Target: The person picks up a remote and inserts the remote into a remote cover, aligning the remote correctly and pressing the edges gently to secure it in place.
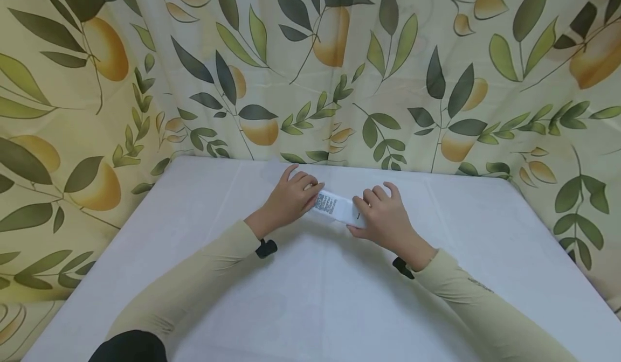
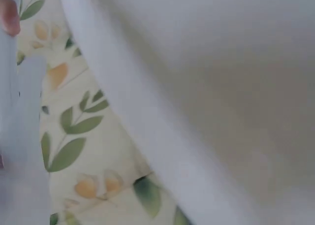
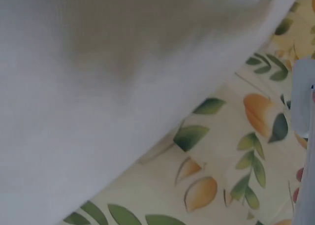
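Observation:
A small white box [image 1: 342, 209] with a block of dark print is held in the air between both hands, over the far part of the table. My left hand [image 1: 292, 196] pinches its left end between thumb and fingers. At the opposite end my right hand [image 1: 386, 216] grips it, thumb below and fingers above. Only a pale strip of the box [image 2: 27, 136] and a fingertip show along the edge of the left wrist view. In the right wrist view a whitish flap-like piece [image 3: 301, 99] appears at the right edge; most of the box is out of frame there.
A white cloth covers the table [image 1: 291, 297]. Behind it and at its sides hangs a curtain [image 1: 301, 109] printed with leaves and orange fruit. Dark wrist straps [image 1: 266, 249] sit below the sleeves' cuffs. A black shape [image 1: 128, 347] is at the lower left.

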